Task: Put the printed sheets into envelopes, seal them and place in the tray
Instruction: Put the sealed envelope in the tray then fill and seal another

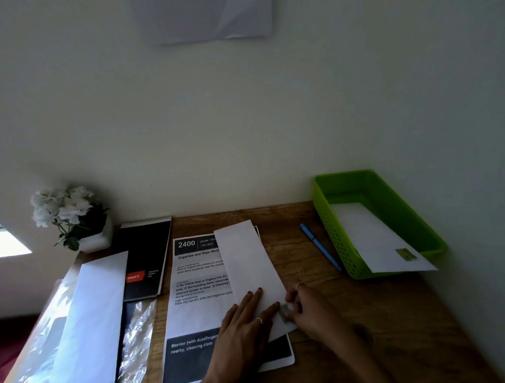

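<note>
Left hand (245, 316) lies flat, fingers straight, pressing the near end of a white envelope (250, 272). Right hand (304, 307) pinches a small grey-green sticker (285, 313) at that envelope's near corner. The envelope lies across the printed sheets (198, 298) on the desk (366, 316).

Progress, judged: one envelope (378, 241) with a similar sticker already sits in the green tray (346, 181); the second is at the sealing stage; at least one printed sheet remains.

Count: spare envelopes at left (89, 314), number unclear; one blue pen (320, 246); one tray.
</note>
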{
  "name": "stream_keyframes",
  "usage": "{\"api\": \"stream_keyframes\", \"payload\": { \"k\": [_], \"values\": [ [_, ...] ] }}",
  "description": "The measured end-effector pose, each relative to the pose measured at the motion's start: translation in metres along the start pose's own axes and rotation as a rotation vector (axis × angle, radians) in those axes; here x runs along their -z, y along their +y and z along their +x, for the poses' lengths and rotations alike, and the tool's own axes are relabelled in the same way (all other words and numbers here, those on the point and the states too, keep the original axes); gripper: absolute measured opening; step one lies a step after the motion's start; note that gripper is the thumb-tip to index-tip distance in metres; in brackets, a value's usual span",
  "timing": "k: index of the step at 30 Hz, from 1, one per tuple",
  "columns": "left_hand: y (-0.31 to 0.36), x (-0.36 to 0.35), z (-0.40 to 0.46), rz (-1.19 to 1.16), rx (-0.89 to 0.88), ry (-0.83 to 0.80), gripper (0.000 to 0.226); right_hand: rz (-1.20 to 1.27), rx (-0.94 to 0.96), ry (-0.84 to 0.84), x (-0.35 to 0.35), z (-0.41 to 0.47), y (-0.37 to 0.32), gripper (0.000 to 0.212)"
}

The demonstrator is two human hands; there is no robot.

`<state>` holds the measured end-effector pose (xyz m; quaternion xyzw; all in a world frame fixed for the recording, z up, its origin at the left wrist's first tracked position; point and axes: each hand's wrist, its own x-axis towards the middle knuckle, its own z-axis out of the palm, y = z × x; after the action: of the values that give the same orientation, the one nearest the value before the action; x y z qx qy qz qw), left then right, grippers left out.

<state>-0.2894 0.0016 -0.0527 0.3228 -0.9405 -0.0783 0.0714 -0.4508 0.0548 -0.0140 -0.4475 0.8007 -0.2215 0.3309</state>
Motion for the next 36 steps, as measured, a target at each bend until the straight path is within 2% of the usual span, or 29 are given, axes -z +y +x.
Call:
{"api": "stream_keyframes", "payload": {
  "k": [3,6,10,14,18,23,30,36],
  "values": [
    [0.000,-0.001,-0.002,-0.094,0.062,-0.149,0.044,-0.009,-0.002,0.092,-0.004,0.000,-0.002,0.013],
    [0.000,-0.006,-0.003,-0.087,0.048,-0.110,0.043,-0.062,0.017,0.176,-0.008,0.001,-0.003,0.010],
    [-0.001,-0.007,-0.002,-0.065,0.042,-0.077,0.041,-0.037,0.017,0.089,-0.004,0.000,-0.001,0.009],
    [-0.001,-0.009,-0.003,-0.058,0.056,-0.051,0.044,0.004,0.005,-0.041,0.002,-0.005,0.005,0.025],
    [-0.002,-0.007,-0.004,-0.059,0.052,-0.070,0.044,0.013,0.006,-0.003,0.001,-0.004,0.004,0.024],
    [-0.001,-0.003,-0.003,-0.039,0.083,-0.119,0.052,-0.051,0.042,0.123,-0.006,-0.003,-0.003,0.010],
    [0.002,-0.001,-0.003,-0.077,0.057,-0.113,0.044,-0.021,0.101,-0.031,0.005,-0.012,0.004,0.022],
    [0.001,-0.004,-0.004,-0.064,0.050,-0.085,0.045,0.036,0.054,0.034,0.000,-0.011,0.001,0.011]
  ]
}}
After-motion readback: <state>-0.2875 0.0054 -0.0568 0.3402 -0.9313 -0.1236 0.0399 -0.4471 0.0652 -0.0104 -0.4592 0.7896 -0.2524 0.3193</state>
